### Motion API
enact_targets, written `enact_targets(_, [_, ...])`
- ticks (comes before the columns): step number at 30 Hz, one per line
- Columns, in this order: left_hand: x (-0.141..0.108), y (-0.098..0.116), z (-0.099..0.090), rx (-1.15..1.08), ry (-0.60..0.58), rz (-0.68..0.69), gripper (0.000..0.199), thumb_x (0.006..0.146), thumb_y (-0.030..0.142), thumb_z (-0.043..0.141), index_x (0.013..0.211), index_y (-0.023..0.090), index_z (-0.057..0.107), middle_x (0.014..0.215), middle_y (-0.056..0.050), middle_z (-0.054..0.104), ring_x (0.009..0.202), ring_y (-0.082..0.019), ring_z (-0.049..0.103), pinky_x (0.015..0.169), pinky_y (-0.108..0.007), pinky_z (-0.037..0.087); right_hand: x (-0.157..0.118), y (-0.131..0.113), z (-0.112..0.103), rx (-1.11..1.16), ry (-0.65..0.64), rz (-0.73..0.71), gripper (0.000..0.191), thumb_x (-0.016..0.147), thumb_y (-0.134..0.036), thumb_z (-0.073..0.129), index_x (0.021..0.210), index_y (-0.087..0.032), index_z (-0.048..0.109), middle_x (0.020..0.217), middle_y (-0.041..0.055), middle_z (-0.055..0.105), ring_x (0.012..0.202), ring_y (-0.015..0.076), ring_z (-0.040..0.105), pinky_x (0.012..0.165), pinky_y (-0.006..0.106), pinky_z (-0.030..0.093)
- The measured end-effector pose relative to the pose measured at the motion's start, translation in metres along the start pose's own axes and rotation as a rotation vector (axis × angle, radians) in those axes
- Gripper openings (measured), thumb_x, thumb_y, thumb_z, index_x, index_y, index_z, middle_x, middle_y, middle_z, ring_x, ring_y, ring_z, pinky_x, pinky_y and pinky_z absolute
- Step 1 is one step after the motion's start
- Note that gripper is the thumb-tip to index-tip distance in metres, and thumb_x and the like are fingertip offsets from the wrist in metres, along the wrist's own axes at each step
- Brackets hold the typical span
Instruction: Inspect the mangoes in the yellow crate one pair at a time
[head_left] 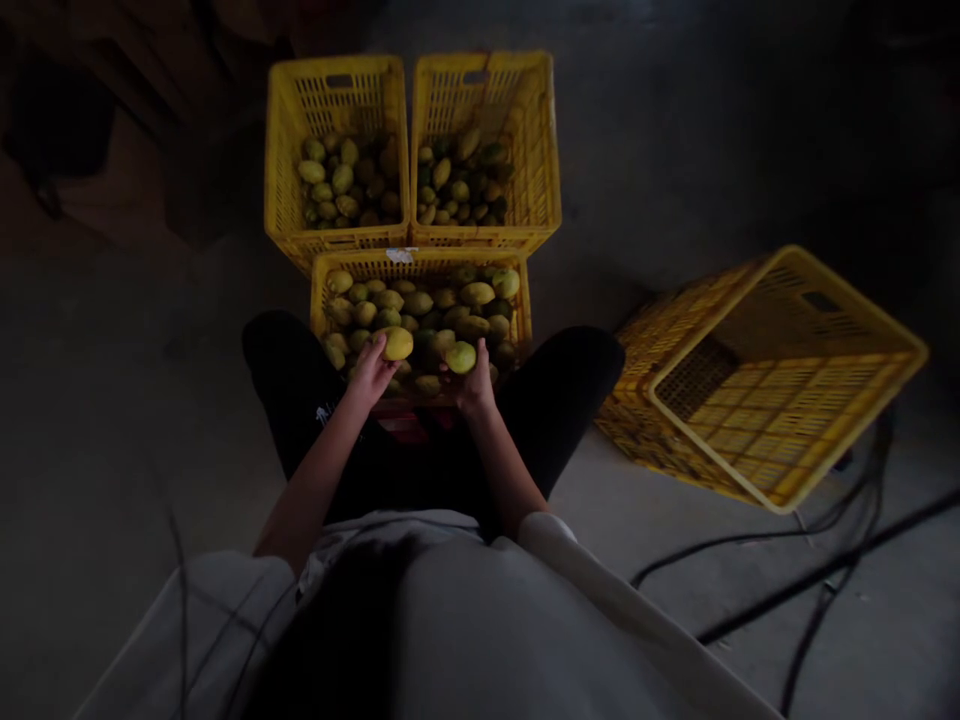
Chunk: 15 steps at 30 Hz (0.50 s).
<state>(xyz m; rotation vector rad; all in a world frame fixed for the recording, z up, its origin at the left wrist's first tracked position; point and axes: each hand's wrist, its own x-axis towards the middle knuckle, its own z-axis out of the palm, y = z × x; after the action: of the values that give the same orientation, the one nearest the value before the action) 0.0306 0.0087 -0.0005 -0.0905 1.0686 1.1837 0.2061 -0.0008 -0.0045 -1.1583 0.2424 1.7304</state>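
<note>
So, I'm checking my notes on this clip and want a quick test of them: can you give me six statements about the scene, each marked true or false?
1. The left hand holds a yellow fruit. True.
2. The right hand holds no fruit. False: the right hand holds a greener fruit.
3. The nearest crate stands between the person's knees. True.
4. The crate on the right is blue. False: it is yellow.
5. The far left crate and far right crate both contain fruit. True.
6. The person's trousers are white. False: they are black.
</note>
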Motion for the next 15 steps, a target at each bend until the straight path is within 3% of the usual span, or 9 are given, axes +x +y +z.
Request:
enact_targets(2, [-0.003,0.001,0.001,0.008,-0.016,0.037,0.006,0.094,0.017,0.063,0.096,0.023,0.065,0.089,0.001,0.073,0.078,-0.012,0.070,0.061,-0.019,0.051,-0.002,-0.002,-0.001,0.024,-0.005,0.022,0.054,0.103,-0.064,0.040,0.085,-0.019,0.064,0.064,0.0015,0.068,0.045,0.0113,0.057,0.035,0.019,0.036])
enact_targets(6, [-0.011,0.005,0.003,-0.006,-0.101,-0.036,0.017,0.094,0.026,0.056,0.106,0.023,0.067,0.093,-0.004,0.075,0.083,-0.017,0.072,0.067,-0.024,0.056,-0.007,-0.004,0.002,0.061,-0.028,0.024,0.046,0.105,-0.053,0.041,0.088,-0.018,0.066,0.056,-0.0011,0.062,0.048,0.0129,0.061,0.039,0.019,0.042])
enact_targets(9, [-0.016,0.008,0.002,-0.027,-0.175,-0.075,0.030,0.094,0.032,0.048,0.114,0.022,0.069,0.093,-0.008,0.075,0.080,-0.020,0.071,0.067,-0.029,0.058,-0.009,-0.003,0.006,0.073,-0.021,0.020,0.043,0.107,-0.044,0.039,0.093,-0.016,0.068,0.064,0.0023,0.069,0.054,0.0144,0.066,0.046,0.021,0.051])
enact_targets(15, [-0.013,0.006,-0.001,-0.010,-0.159,-0.006,0.024,0.087,0.034,0.065,0.108,0.024,0.071,0.085,-0.002,0.070,0.072,-0.018,0.069,0.063,-0.026,0.056,-0.002,0.005,0.005,0.088,0.035,-0.046,0.019,0.100,-0.037,0.060,0.090,-0.023,0.068,0.079,-0.0001,0.075,0.069,0.0144,0.073,0.056,0.021,0.059])
